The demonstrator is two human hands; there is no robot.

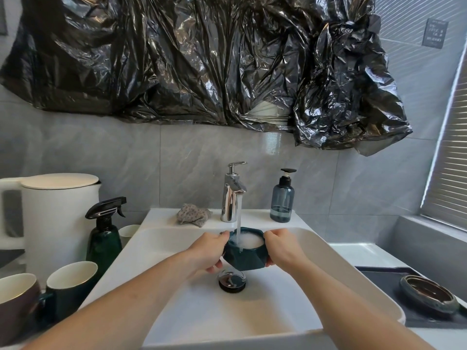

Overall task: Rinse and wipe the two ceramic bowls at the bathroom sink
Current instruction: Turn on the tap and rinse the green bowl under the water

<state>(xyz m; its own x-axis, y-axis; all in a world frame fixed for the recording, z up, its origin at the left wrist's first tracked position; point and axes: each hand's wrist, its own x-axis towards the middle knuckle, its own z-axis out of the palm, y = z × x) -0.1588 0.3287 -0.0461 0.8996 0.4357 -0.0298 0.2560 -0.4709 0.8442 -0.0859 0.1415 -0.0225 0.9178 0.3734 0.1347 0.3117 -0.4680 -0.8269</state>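
Both forearms reach in from the near edge of the white sink (328, 251). The left hand (207, 251) and right hand (283, 248) grip opposite sides of a dark teal faceted bowl (246, 257), thumbs hooked on its rim, fingers curled beneath. The bowl sits upright with its mouth up, held above the round drain plug (232, 280) at the middle of the basin, brimming with foamy water under the running stream (238, 215). A second, shallow brown-glazed bowl (427, 295) lies mouth up on a dark mat (379, 281) beyond the sink's right edge. Left of the sink stand two mugs (72, 276), a green spray bottle (103, 238) and a white kettle (58, 213). On the far ledge are a crumpled cloth (193, 214), the chrome tap (231, 193) and a blue soap bottle (282, 198). Behind, grey wall tiles carry crinkled black plastic sheeting (202, 59); a slatted blind (449, 157) hangs at the right.
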